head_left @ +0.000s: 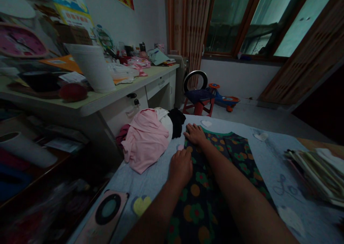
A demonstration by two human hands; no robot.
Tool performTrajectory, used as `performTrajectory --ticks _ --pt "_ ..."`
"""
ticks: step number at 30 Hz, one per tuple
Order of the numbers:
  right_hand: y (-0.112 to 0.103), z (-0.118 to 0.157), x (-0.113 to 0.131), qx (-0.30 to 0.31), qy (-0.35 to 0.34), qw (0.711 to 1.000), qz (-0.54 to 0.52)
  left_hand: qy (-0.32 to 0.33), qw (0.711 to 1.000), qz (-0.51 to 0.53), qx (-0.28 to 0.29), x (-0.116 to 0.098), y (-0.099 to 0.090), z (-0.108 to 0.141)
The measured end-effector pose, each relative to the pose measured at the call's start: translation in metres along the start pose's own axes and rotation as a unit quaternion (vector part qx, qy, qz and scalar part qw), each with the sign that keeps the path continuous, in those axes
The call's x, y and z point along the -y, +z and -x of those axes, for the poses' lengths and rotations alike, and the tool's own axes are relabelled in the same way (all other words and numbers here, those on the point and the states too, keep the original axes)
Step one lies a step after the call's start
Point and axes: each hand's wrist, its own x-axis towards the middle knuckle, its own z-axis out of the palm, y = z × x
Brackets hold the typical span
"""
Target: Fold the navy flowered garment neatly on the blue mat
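A dark garment with green flowers, orange-brown dots and a green neckline lies spread flat on the bed. My left hand is at its left edge, the fingers curled in on the fabric; the fingertips are partly hidden. Farther up, near the top left corner, my right hand rests palm down on the garment with fingers stretched out. My right forearm crosses over the cloth. A heap of clothes with a pink garment on top lies just left of my hands.
The pale blue bed sheet carries a phone at the near left. Folded clothes are stacked at the right. Along the left stands a cluttered desk with a white cup. Beyond the bed are a red stool and a toy car.
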Motion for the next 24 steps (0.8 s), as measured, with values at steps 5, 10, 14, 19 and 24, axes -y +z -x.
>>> performTrajectory --ticks 5,10,14,19,24 --pt "-0.005 0.000 0.005 -0.049 0.016 0.999 -0.009 -0.004 1.000 0.005 -0.010 0.000 -0.002 0.000" --pt "-0.025 0.017 0.010 -0.118 0.032 0.992 0.009 -0.009 1.000 0.010 -0.017 0.001 -0.001 0.000" --pt "-0.040 0.045 0.015 -0.052 0.056 0.997 0.027 -0.005 1.000 0.010 -0.022 0.001 0.000 0.001" --pt "-0.035 0.084 0.027 -0.002 0.047 0.999 0.014 0.003 0.999 0.008 -0.031 0.002 0.002 0.003" --pt "-0.013 0.099 0.034 -0.045 0.054 0.997 -0.015 0.008 0.999 0.002 -0.032 0.003 0.004 0.002"
